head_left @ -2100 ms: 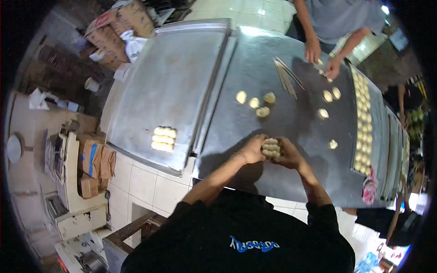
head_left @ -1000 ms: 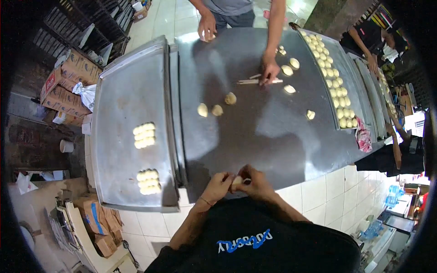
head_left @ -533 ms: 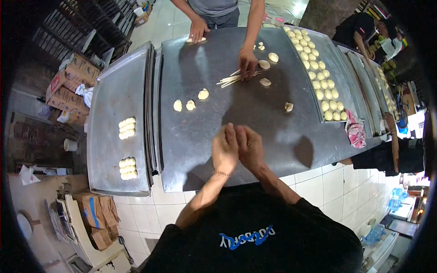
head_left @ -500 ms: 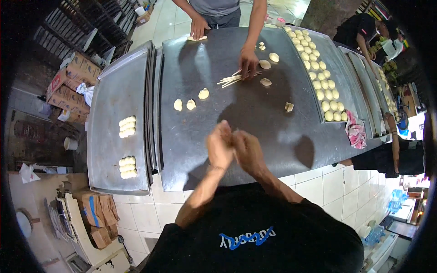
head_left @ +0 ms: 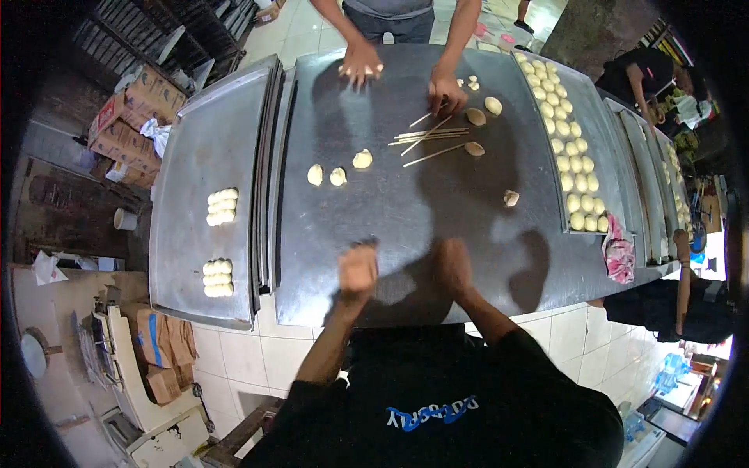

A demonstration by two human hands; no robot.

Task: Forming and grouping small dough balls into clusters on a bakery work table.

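My left hand (head_left: 358, 271) is over the near part of the metal table (head_left: 390, 203), fingers curled in; whatever it may hold is hidden. My right hand (head_left: 453, 271) is to its right, a gap between them, its fingers smeared by motion. Beyond my left hand sit a few pale dough pieces: one (head_left: 315, 175) at the left, one (head_left: 338, 177) in the middle and one (head_left: 362, 159) at the right. A crumpled dough scrap (head_left: 511, 198) lies beyond my right hand. Thin pale sticks (head_left: 427, 139) lie loosely crossed farther off.
Across the table, a person's hand (head_left: 361, 64) covers some dough; their other hand (head_left: 448, 87) is at the sticks. A left tray (head_left: 187, 257) bears two dough clusters (head_left: 221, 207). Rows of dough balls (head_left: 576, 164) fill a right tray, a pink cloth (head_left: 619, 253) at its corner.
My hands, close together before, have moved apart and nearer to me. The other person's right hand has shifted off the bundle of sticks, which lies more spread out. The whole view has shifted slightly.
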